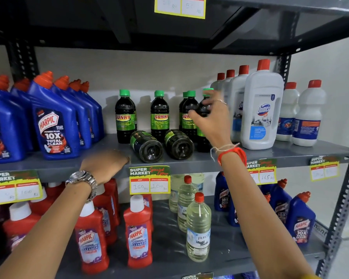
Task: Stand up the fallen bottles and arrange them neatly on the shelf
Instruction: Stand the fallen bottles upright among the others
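Grey shelf (pixel 280 153): my left hand (pixel 105 164) rests relaxed on its near edge. My right hand (pixel 210 117) is blurred against an upright bottle (pixel 203 109) at right; I can't tell if it grips. Left fallen bottle (pixel 147 147) and right fallen bottle (pixel 178 143) lie side by side, centre.

Bright even light, motion-blurred right hand (pixel 210 115), wide-angle curvature at edges.

Two dark bottles (pixel 147 147) lie toppled — shelf (pixel 199 159) front.
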`<state>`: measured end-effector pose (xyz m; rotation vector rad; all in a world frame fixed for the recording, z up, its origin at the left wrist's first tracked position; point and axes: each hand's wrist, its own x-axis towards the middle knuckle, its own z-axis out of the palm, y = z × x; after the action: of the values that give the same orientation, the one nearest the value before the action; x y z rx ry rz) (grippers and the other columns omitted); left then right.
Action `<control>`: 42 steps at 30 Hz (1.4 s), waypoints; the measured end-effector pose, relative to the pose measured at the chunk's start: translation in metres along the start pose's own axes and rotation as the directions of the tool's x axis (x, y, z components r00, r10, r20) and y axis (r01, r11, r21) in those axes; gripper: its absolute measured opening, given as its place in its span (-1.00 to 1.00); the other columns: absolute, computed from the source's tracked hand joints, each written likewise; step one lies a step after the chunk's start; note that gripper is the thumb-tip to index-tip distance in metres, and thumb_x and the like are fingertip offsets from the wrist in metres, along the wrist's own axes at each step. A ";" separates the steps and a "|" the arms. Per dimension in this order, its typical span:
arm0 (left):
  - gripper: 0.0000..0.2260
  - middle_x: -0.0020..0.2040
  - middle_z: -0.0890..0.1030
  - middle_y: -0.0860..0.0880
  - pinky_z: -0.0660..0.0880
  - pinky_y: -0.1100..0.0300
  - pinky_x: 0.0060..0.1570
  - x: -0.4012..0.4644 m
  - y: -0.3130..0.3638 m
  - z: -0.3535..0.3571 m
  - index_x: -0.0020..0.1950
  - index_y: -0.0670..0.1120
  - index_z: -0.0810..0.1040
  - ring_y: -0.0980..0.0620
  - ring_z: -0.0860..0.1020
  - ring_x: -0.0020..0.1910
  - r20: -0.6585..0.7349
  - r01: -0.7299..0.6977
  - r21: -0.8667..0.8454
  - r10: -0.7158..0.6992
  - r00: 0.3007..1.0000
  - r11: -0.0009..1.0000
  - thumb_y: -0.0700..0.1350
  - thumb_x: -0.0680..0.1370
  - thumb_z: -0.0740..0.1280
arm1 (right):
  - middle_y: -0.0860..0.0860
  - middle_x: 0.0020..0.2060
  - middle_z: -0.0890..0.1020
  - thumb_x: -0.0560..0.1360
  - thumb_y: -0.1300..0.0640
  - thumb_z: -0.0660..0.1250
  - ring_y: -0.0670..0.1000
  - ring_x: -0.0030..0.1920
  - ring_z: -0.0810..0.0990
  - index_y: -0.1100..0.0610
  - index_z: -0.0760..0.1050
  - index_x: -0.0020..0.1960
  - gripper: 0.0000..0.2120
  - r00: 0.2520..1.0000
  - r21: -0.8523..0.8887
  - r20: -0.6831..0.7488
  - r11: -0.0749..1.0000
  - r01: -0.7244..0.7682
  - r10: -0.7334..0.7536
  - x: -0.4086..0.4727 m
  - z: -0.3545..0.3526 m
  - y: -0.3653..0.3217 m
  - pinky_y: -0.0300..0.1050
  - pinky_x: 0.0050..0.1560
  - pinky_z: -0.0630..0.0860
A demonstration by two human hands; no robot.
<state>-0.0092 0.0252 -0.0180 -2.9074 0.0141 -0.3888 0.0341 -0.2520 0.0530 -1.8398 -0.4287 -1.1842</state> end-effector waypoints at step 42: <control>-0.44 0.13 0.58 -0.05 0.28 0.17 -0.32 0.000 0.002 0.020 0.19 -0.01 0.48 -0.04 0.55 -0.02 -0.240 0.052 -0.155 -0.088 0.967 0.987 0.18 0.45 -0.15 | 0.12 0.14 0.55 0.19 0.21 0.58 0.07 0.01 0.55 0.05 0.14 0.35 -0.11 0.929 0.145 0.293 0.950 -0.276 0.225 -0.021 0.064 -0.001 -0.05 0.15 0.49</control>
<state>-0.0037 0.0275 -0.0368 -2.9887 -0.0235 -0.7920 0.0587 -0.1958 0.0259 -1.8372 -0.4249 -0.6947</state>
